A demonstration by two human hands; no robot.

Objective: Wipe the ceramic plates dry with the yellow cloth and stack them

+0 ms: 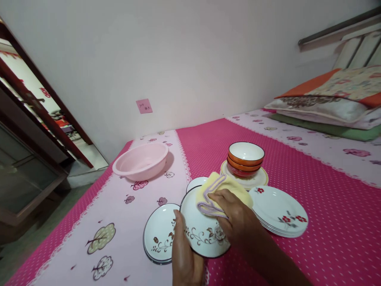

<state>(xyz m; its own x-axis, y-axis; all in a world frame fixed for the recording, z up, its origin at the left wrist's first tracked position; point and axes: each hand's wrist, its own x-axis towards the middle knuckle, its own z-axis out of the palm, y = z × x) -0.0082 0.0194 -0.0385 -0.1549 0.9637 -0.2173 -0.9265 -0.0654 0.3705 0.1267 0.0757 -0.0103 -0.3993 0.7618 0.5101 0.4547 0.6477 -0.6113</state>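
Note:
My left hand (184, 254) grips a white plate (196, 232) with a dark rim and brown flower pattern, thumb on its front and fingers behind. In my right hand (233, 216) is a folded yellow cloth (235, 186) with a purple edge, pressed against the plate's upper face. Just left of the held plate lies a small stack of matching plates (160, 226). Another white plate (196, 182) shows partly behind the held one. To the right sits a stack of white plates with red flowers (276, 202).
Orange bowls (246, 155) are stacked on a yellow-rimmed plate (256, 180) at the back. A pink basin (143, 163) stands at the back left. Pillows (330, 99) are piled far right on the pink patterned bedcover (336, 206). The bed's left edge drops to the floor.

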